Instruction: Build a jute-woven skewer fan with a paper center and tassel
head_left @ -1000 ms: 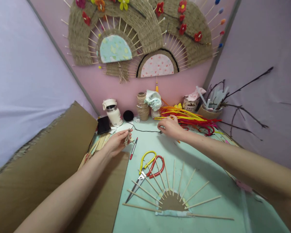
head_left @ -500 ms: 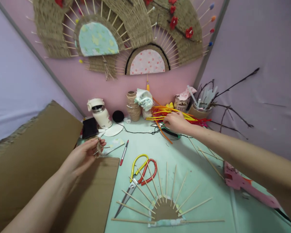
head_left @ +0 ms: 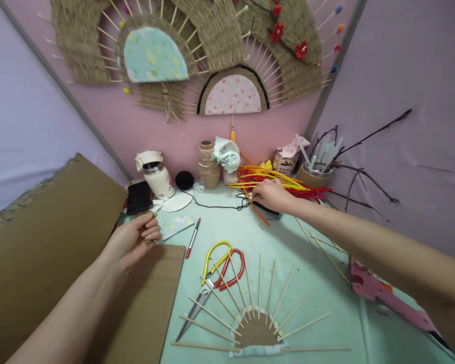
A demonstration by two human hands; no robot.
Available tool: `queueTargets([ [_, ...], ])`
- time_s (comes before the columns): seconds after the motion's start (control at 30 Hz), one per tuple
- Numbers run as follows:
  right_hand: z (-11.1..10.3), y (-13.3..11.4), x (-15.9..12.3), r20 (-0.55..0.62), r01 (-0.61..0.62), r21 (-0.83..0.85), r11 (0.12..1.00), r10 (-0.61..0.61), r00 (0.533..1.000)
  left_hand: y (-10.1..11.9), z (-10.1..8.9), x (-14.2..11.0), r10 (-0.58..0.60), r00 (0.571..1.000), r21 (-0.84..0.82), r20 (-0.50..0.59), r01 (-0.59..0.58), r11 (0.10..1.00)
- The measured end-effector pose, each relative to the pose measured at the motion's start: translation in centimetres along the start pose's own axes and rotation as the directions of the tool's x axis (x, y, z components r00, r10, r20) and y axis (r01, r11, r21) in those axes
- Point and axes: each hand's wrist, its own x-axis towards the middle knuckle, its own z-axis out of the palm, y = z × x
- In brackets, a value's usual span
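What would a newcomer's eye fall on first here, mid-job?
Likely the woven tan fans on the pink back wall. On the mint-green table, metal scissors with yellow and red handles lie left of a brown cardboard half-disc with thin wooden sticks fanning out. Farther back, the right hand is beside a heap of red, orange and yellow strips.

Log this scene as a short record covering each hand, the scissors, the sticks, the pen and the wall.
Left hand: fingers curled, contents hidden
Right hand: at black-handled tool, grip unclear
Scissors: left of cardboard half-disc
Sticks: fanned around half-disc, some crossing scissors
Pen: between left hand and scissors
Wall: woven fans
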Motion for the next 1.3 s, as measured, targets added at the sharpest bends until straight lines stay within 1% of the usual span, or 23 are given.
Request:
queueTargets([
  [0.13, 1.1, -2.2, 1.1, 0.012, 0.093, 0.025, 0.995, -0.094, 0.996, -0.9, 1.4, 0.5, -0.038, 0.999, 0.067, 0.025, 0.036, 0.997],
  [0.23, 2.0, -4.3, 2.2, 0.018, 0.162, 0.041, 0.986, -0.163, 0.987, -2.1, 1.8, 1.2, -0.065, 0.995, 0.140, 0.081, 0.053, 0.989],
  [0.33, 2.6, -6.0, 3.2, 0.011, 0.188, 0.049, 0.981, -0.189, 0.982, -3.6, 2.0, 1.9, -0.095, 0.986, 0.238, 0.138, 0.060, 0.969],
  [0.43, 2.8, -6.8, 3.6, -0.002, 0.200, 0.049, 0.979, -0.200, 0.980, -5.0, 2.4, 2.5, -0.118, 0.978, 0.331, 0.171, 0.055, 0.942],
  [0.5, 2.7, -6.8, 3.6, -0.005, 0.204, 0.042, 0.978, -0.203, 0.979, -5.6, 2.9, 3.0, -0.135, 0.972, 0.370, 0.191, 0.056, 0.927],
  [0.6, 2.4, -5.8, 3.1, -0.004, 0.192, 0.022, 0.981, -0.192, 0.981, -6.1, 3.8, 3.7, -0.142, 0.967, 0.414, 0.211, 0.043, 0.909],
  [0.7, 1.8, -4.4, 2.1, -0.009, 0.153, -0.009, 0.988, -0.153, 0.988, -6.4, 4.8, 4.5, -0.136, 0.965, 0.453, 0.224, 0.021, 0.891],
  [0.87, 1.4, -2.9, -0.3, -0.002, 0.057, -0.079, 0.995, -0.057, 0.998, -7.1, 6.1, 4.9, -0.149, 0.956, 0.512, 0.255, -0.003, 0.859],
  [0.93, 1.3, -2.5, -1.2, -0.025, -0.004, -0.117, 0.993, 0.001, 1.000, -7.3, 6.3, 4.7, -0.154, 0.951, 0.521, 0.269, -0.009, 0.854],
  [1.03, 1.0, -1.2, -2.1, -0.127, -0.144, -0.176, 0.974, 0.123, 0.984, -7.2, 6.0, 4.0, -0.155, 0.944, 0.494, 0.292, -0.010, 0.870],
  [1.13, 0.5, 1.1, -2.2, -0.206, -0.303, -0.207, 0.930, 0.262, 0.943, -6.6, 5.3, 3.1, -0.165, 0.935, 0.440, 0.315, 0.010, 0.898],
  [1.2, 0.2, 2.9, -2.1, -0.200, -0.371, -0.215, 0.904, 0.331, 0.922, -6.1, 4.8, 2.2, -0.172, 0.932, 0.415, 0.319, 0.026, 0.910],
  [1.3, 0.0, 4.8, -1.5, -0.142, -0.416, -0.222, 0.882, 0.393, 0.908, -5.4, 3.9, 0.6, -0.172, 0.939, 0.391, 0.297, 0.045, 0.919],
])
